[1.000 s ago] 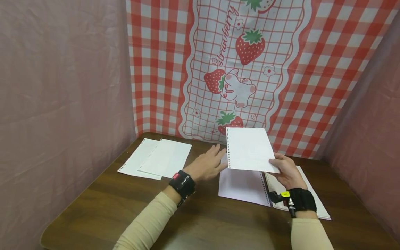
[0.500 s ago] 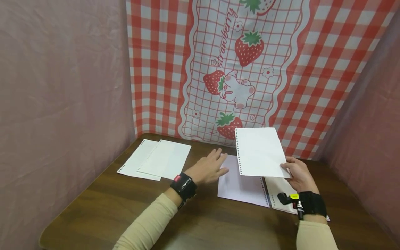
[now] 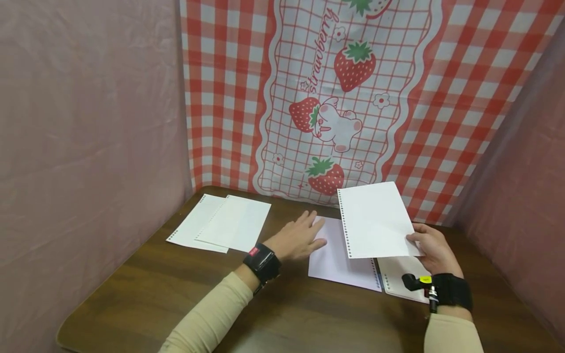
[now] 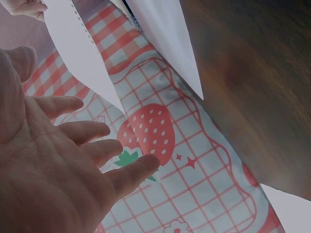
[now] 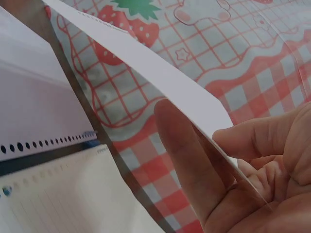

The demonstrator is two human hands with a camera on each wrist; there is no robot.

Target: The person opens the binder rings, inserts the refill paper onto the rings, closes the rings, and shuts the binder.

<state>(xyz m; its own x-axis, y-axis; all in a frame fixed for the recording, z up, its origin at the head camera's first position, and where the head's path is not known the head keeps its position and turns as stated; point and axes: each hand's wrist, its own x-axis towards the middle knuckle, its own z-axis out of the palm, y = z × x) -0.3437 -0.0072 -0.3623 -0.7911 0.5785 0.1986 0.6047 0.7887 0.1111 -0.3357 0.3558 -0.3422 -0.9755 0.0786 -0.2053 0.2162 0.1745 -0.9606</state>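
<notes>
My right hand (image 3: 437, 247) pinches the right edge of a white loose-leaf sheet (image 3: 377, 220) between thumb and fingers. A row of punched holes runs down the sheet's left side, and it is held up above the table. In the right wrist view the thumb (image 5: 262, 141) lies on one face of the sheet, fingers behind it. Below is an open notebook: a pale lilac cover (image 3: 335, 269) on the left and ruled pages (image 3: 399, 277) on the right, partly hidden by the sheet and hand. My left hand (image 3: 296, 239) hovers with spread fingers by the lilac cover's left edge, holding nothing.
Two overlapping punched sheets (image 3: 238, 223) lie at the back left of the brown wooden table (image 3: 282, 318). A red-and-white checked strawberry cloth (image 3: 331, 98) hangs behind the table. Pink curtains (image 3: 88, 147) stand at both sides.
My right hand has carried the loose-leaf sheet to the right and slightly lower, tilting it and uncovering more of the lilac cover. My left hand has shifted only slightly.
</notes>
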